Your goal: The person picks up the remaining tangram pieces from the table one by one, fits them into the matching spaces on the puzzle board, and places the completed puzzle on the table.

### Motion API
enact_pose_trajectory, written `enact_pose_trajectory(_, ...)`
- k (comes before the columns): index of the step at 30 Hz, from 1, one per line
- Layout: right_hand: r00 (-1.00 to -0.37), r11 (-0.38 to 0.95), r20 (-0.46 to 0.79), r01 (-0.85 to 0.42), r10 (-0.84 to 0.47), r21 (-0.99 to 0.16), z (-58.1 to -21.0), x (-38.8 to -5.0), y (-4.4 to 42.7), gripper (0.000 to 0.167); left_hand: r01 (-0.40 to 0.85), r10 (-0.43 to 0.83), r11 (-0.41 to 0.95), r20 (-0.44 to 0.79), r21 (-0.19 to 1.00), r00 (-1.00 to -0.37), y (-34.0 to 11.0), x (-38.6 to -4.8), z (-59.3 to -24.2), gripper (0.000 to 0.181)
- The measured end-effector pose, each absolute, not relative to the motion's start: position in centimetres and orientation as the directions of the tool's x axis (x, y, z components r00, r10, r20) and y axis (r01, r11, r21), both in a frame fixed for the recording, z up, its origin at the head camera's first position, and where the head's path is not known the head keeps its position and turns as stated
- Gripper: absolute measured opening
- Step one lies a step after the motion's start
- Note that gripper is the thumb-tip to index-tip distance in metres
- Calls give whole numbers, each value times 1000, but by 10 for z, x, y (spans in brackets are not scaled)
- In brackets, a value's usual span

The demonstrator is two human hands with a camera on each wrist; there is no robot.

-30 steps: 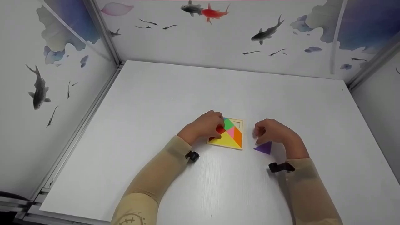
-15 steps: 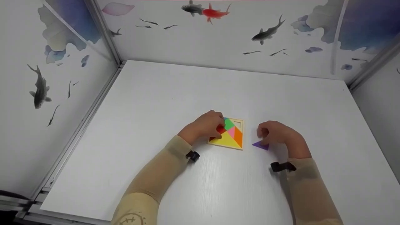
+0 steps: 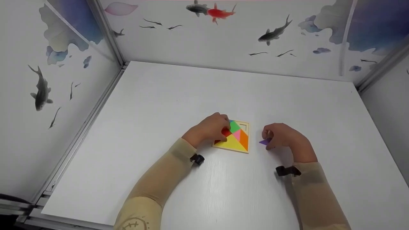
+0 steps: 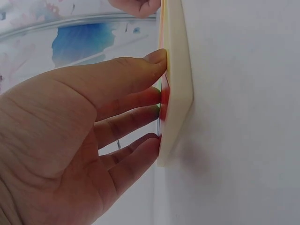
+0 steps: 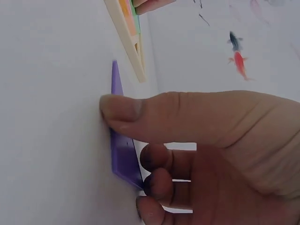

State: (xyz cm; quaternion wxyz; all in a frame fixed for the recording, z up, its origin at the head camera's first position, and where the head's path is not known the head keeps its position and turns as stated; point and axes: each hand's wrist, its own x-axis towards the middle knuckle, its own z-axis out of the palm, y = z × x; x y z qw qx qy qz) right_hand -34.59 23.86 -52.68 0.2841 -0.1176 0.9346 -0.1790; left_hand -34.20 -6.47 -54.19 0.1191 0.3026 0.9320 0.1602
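Note:
A square wooden tangram tray (image 3: 248, 131) lies on the white table, holding yellow (image 3: 232, 142), red, green, pink and orange pieces. Its far right corner shows bare wood with a small recess (image 3: 243, 126). My left hand (image 3: 209, 128) rests its thumb and fingertips on the tray's left part; in the left wrist view the thumb (image 4: 140, 77) presses near the edge. Right of the tray, my right hand (image 3: 281, 137) pinches a purple triangle piece (image 5: 123, 152) between thumb and fingers. Most of that piece is covered in the head view; whether it is lifted, I cannot tell.
The white table (image 3: 179, 86) is bounded by white panels (image 3: 223, 38) with fish and lily prints at the back and sides. Black wrist cameras sit on the left cuff (image 3: 197, 159) and right cuff (image 3: 287, 171).
The purple triangle has slid away from the person and slightly left, from under the right fingertips into a pinch. My left hand and the tray stay put.

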Motion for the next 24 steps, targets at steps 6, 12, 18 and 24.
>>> enact_pose_trajectory(6, -858, 898, -413, -115, -305, -424, -529, -348, 239, 30, 523, 600, 769, -134, 368, -788, -65, -341, -542, 37)
enact_pose_trajectory(12, -879, 911, -393, -99, -269, -401, -528, -349, 234, 35, 525, 602, 763, -117, 378, -790, -64, -343, -544, 37)
enact_pose_trajectory(18, -891, 927, -376, -113, -253, -358, -526, -347, 227, 32, 510, 594, 763, -121, 397, -795, -64, -342, -543, 38)
enact_pose_trajectory(24, -909, 945, -369, -71, -193, -320, -523, -343, 216, 32, 498, 587, 768, -133, 403, -799, -65, -342, -543, 37)
